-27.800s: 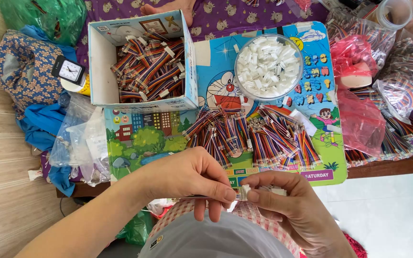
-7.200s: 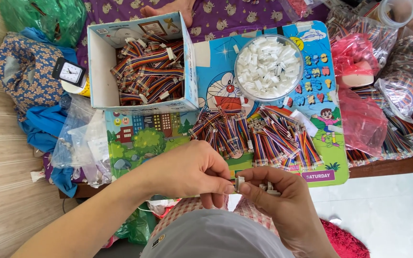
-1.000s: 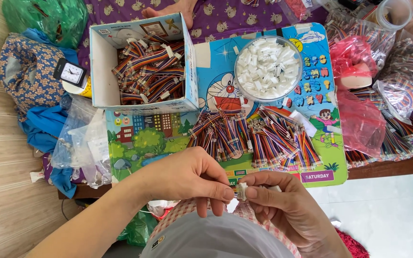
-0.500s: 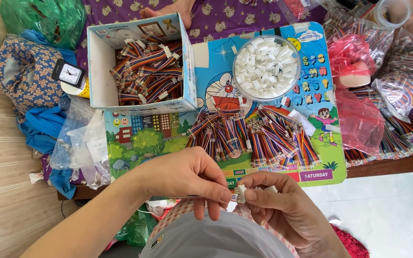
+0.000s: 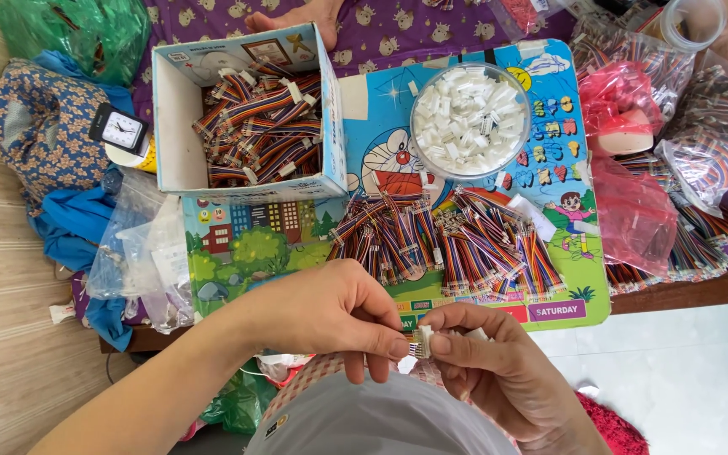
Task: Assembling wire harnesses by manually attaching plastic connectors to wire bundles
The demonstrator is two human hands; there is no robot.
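Upper left: box point(image 5: 180, 126) full of striped ribbon cables. Centre: loose cable pile point(image 5: 444, 244) on the cartoon mat point(image 5: 238, 253), bowl point(image 5: 469, 122) of white connectors above it. Bottom centre: my left hand point(image 5: 330, 316) and right hand point(image 5: 486, 362) both pinch one white connector point(image 5: 424, 341), fingertips closed on it.
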